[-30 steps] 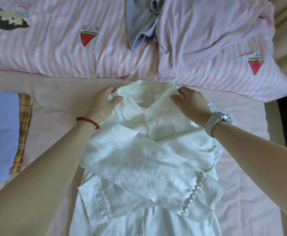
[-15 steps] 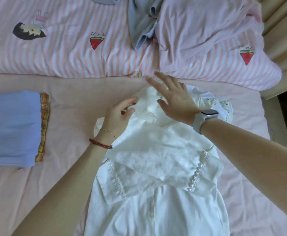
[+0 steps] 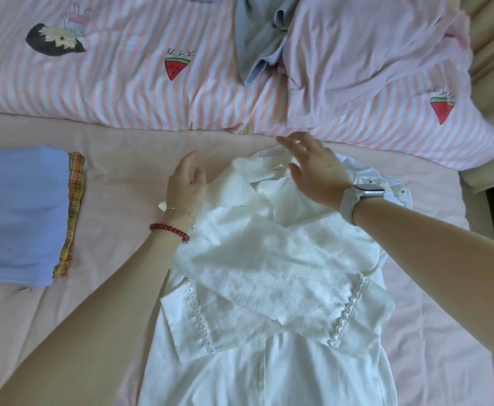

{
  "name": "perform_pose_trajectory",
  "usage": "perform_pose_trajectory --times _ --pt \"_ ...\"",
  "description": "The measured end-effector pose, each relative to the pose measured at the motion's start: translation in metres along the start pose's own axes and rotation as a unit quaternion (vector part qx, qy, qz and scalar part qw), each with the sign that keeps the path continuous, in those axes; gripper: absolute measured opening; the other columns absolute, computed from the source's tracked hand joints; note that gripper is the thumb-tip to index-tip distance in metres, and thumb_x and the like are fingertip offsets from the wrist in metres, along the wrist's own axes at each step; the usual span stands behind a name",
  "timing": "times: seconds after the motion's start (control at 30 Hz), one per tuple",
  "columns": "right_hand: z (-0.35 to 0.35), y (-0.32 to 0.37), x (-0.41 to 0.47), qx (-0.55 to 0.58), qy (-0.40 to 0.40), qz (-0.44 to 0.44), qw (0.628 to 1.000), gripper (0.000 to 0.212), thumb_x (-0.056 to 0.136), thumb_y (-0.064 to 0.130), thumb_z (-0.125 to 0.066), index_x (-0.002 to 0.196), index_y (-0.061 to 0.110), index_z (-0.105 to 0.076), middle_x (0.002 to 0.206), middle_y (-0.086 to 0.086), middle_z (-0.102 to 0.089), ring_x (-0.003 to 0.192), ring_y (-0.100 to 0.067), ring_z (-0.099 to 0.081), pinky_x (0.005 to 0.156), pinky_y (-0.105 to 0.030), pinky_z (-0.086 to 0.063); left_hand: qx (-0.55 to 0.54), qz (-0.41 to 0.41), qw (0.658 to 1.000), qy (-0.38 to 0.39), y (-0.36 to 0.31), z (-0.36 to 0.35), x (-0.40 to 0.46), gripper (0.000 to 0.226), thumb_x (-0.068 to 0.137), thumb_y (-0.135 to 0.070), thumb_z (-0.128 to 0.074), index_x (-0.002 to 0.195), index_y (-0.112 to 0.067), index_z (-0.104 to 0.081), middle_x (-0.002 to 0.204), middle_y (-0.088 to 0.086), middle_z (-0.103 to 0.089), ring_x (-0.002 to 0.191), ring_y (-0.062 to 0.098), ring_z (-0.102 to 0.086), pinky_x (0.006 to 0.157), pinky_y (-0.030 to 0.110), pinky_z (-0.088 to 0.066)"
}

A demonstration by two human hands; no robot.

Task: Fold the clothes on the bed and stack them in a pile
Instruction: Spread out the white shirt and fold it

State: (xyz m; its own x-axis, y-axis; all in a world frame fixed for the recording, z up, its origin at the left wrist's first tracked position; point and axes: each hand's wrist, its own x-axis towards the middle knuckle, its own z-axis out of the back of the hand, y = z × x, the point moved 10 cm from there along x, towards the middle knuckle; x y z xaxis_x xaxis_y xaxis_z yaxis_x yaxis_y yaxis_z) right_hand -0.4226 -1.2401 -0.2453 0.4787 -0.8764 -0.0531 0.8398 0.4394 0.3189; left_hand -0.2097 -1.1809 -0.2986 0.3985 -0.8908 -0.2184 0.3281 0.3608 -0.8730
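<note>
Pink sheet covers the bed (image 3: pixel 117 159) from side to side, and a striped pink quilt (image 3: pixel 122 83) with watermelon pictures fills the top of the frame. On the quilt, at the top right, lie a loose pink garment (image 3: pixel 366 45) and a grey garment (image 3: pixel 257 33) that look not yet folded. In the middle and bottom of the frame lies the white shirt (image 3: pixel 269 288), spread flat with both sleeves crossed over its front and the collar pointing to the top. At the left edge sits a folded blue garment (image 3: pixel 17 212) on a checked cloth (image 3: pixel 73 212), which looks like the start of the pile. The right hand (image 3: pixel 316 168) hangs over the collar with fingers spread and holds nothing. The left hand (image 3: pixel 185 183) lies on the sheet just beside the left shoulder of the shirt, fingers loose, holding nothing too. The step now seems to be smoothing the top of the shirt before folding it up. To do it well, press both flat hands outward from the collar, keep the sleeves tucked in, then bring the bottom hem up evenly so the edges match.
</note>
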Motion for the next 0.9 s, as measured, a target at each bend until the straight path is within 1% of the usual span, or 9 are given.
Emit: perform_pose_trajectory --times 0.07,0.17,0.27,0.33,0.43,0.57,0.67,0.8,0.9 --pt "-0.004 -0.041 0.012 0.017 0.011 -0.095 0.995 0.046 0.094 0.013 -0.043 0.139 0.015 -0.039 0.139 -0.010 -0.039 0.127 -0.028 -0.037 0.103 -0.041 -0.033 0.054 -0.023 0.997 0.047 -0.001 -0.010 0.019 0.043 0.095 -0.010 -0.045 0.138 -0.009 -0.041 0.143 0.007 -0.042 0.133 0.020 -0.038 0.111 0.034 -0.029" --pt "-0.027 -0.090 0.018 0.082 0.069 -0.213 0.971 0.043 0.097 0.020 -0.042 0.138 0.011 -0.041 0.139 -0.013 -0.044 0.127 -0.030 -0.040 0.103 -0.035 -0.032 0.079 0.005 0.986 0.149 0.011 -0.038 0.038 0.057 0.092 -0.017 -0.054 0.144 -0.015 -0.030 0.149 0.001 -0.033 0.137 0.016 -0.030 0.111 0.026 -0.024" --pt "-0.051 -0.116 0.019 0.172 0.105 -0.295 0.934 0.031 0.096 0.027 -0.044 0.120 0.011 -0.054 0.115 -0.008 -0.059 0.113 -0.024 -0.050 0.087 -0.030 -0.040 0.094 0.076 0.973 0.194 0.033 -0.054 0.052 0.064 0.088 -0.017 -0.062 0.143 -0.011 -0.029 0.143 0.002 -0.038 0.136 0.019 -0.031 0.103 0.023 -0.026" --pt "-0.065 -0.122 0.022 0.179 0.143 -0.304 0.925 0.022 0.093 0.029 -0.047 0.101 0.011 -0.058 0.089 -0.003 -0.055 0.092 -0.023 -0.052 0.071 -0.028 -0.039 0.094 0.100 0.971 0.196 0.041 -0.054 0.060 0.041 0.085 -0.017 -0.065 0.123 -0.010 -0.052 0.114 0.001 -0.056 0.114 0.022 -0.053 0.086 0.024 -0.041" --pt "-0.076 -0.121 0.022 0.124 0.219 -0.282 0.926 0.033 0.086 0.039 -0.056 0.065 0.017 -0.045 0.066 -0.001 -0.043 0.061 -0.022 -0.042 0.055 -0.030 -0.030 0.156 0.084 0.958 0.227 0.038 -0.055 0.067 0.024 0.081 -0.024 -0.071 0.102 -0.018 -0.060 0.091 -0.007 -0.059 0.083 0.012 -0.055 0.059 0.018 -0.040" --pt "-0.070 -0.107 0.023 0.106 0.272 -0.229 0.929 0.034 0.082 0.045 -0.061 0.067 0.019 -0.046 0.072 0.001 -0.046 0.060 -0.014 -0.042 0.055 -0.028 -0.029 0.267 0.023 0.933 0.239 0.020 -0.056 0.075 0.030 0.078 -0.025 -0.073 0.097 -0.009 -0.058 0.089 -0.001 -0.058 0.085 0.020 -0.053 0.063 0.025 -0.042" --pt "-0.045 -0.088 0.028 0.142 0.205 -0.175 0.952 0.022 0.087 0.029 -0.059 0.074 0.013 -0.050 0.069 -0.001 -0.047 0.066 -0.020 -0.046 0.053 -0.029 -0.031 0.275 -0.053 0.949 0.143 -0.012 -0.043 0.076 0.035 0.080 -0.025 -0.070 0.101 0.000 -0.057 0.094 0.007 -0.056 0.089 0.024 -0.051 0.075 0.032 -0.039" --pt "0.017 -0.052 -0.003 0.062 -0.032 -0.069 0.995 0.016 0.090 0.025 -0.054 0.090 0.008 -0.055 0.087 -0.011 -0.057 0.083 -0.031 -0.056 0.067 -0.036 -0.040 0.226 -0.176 0.957 0.036 -0.056 -0.016 0.027 0.028 0.083 -0.021 -0.066 0.097 0.001 -0.054 0.087 0.015 -0.062 0.082 0.032 -0.057 0.067 0.032 -0.037" --pt "0.039 -0.019 -0.061 0.005 -0.119 0.011 0.993 0.029 0.090 0.023 -0.054 0.102 -0.002 -0.062 0.091 -0.019 -0.062 0.069 -0.041 -0.061 0.053 -0.042 -0.049 0.244 -0.240 0.940 0.011 -0.059 0.003 -0.034 0.021 0.082 -0.015 -0.067 0.095 -0.001 -0.057 0.084 0.013 -0.064 0.077 0.033 -0.059 0.062 0.032 -0.037"
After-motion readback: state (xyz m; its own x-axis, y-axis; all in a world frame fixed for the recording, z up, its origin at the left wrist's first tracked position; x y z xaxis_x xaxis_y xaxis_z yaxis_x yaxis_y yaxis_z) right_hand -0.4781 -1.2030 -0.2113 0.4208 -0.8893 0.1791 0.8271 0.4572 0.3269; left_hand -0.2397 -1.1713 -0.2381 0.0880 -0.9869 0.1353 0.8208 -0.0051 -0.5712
